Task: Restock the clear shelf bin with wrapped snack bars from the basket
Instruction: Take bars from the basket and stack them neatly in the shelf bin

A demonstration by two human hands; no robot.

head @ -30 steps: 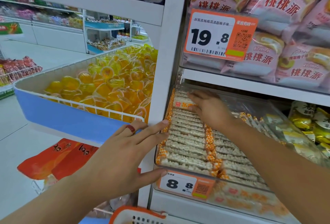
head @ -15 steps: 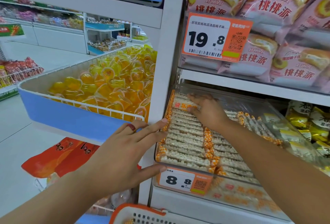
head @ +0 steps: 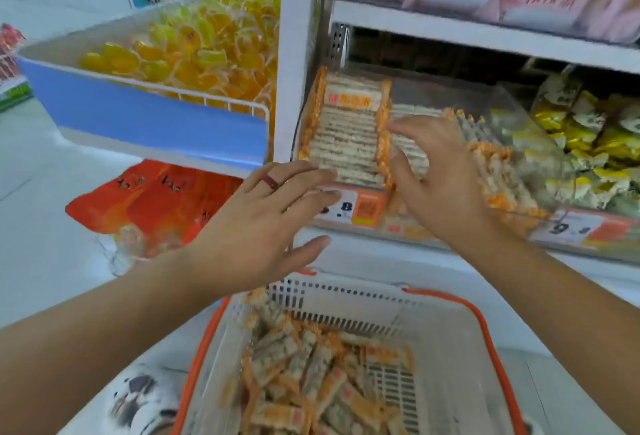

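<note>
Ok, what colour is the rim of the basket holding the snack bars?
Orange, around a white perforated basket. The head view, the only one, shows it clearly.

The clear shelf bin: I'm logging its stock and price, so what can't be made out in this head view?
- Price tag: first digit covered by left hand fingers.
- Right row of snack bars: partly behind right hand.
- Bin's rear: dark under the shelf, depth unclear.
- Wrapper print: motion-blurred.
- Basket: near end cut off by bottom edge.
</note>
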